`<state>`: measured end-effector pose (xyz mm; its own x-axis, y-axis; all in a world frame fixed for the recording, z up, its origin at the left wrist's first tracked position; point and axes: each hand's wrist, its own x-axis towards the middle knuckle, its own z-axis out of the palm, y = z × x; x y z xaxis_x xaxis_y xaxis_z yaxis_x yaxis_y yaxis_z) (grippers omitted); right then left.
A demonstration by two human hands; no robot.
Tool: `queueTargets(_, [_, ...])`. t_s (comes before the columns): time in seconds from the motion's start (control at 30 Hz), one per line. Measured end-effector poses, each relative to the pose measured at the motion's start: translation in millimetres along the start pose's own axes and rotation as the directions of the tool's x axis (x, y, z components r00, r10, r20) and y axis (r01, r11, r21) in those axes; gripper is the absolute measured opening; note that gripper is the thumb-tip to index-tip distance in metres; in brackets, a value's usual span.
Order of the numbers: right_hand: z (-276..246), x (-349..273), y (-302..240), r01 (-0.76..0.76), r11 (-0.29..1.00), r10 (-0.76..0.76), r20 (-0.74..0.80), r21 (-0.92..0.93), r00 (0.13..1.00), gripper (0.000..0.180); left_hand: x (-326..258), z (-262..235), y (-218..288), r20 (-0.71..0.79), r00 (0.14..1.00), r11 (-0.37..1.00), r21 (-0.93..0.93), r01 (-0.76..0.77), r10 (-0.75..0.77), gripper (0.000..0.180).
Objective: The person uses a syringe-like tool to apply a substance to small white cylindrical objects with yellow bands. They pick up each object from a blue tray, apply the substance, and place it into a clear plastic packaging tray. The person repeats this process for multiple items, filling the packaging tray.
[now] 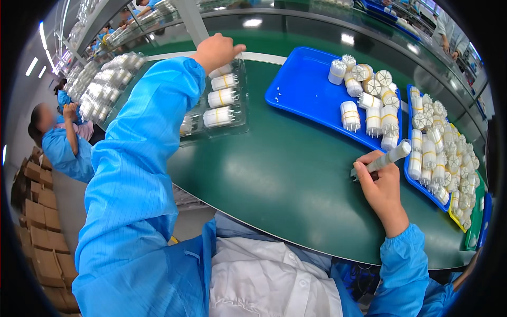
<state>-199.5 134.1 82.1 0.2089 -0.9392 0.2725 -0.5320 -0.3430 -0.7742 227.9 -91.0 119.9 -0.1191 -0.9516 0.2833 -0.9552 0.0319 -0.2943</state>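
right hand (381,186) gripped white cylinder part (390,156) (pins at 9 o'clock); left hand (215,51) curled over clear tray (216,100), grip unclear.

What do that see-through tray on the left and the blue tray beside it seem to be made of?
The see-through tray looks like thin, glossy clear plastic: the green belt shows through it, and it is moulded into pockets that hold white parts. The blue tray looks like thicker opaque plastic, smooth with a slight sheen and a raised rim. Neither can be told for certain.
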Motion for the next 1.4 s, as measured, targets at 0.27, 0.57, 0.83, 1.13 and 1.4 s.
queueTargets(0.27, [4,-1,4,0.049,0.999,-0.049,0.000,-0.017,0.999,0.012,3,-21,24,-0.217,0.976,0.967,-0.247,-0.061,0.006,0.041])
queueTargets(0.57, [2,0,7,0.106,0.992,-0.108,-0.014,-0.074,0.994,0.016,42,42,-52,0.277,0.923,0.807,-0.459,0.373,-0.269,0.050])
queueTargets(0.83, [6,-2,8,0.093,0.994,-0.093,0.004,-0.053,0.996,0.017,31,47,-39,0.328,0.902,0.821,-0.404,0.403,-0.281,0.065])
queueTargets(1.13, [1,-2,14,0.158,0.978,-0.158,0.015,-0.138,0.987,0.020,-19,-59,94,-0.204,0.979,0.663,-0.736,-0.135,-0.027,0.027])
queueTargets(1.4, [0,4,11,0.028,0.999,-0.028,-0.006,-0.035,1.000,0.019,-77,-81,222,-0.502,0.478,0.386,-0.282,-0.879,0.721,0.047])
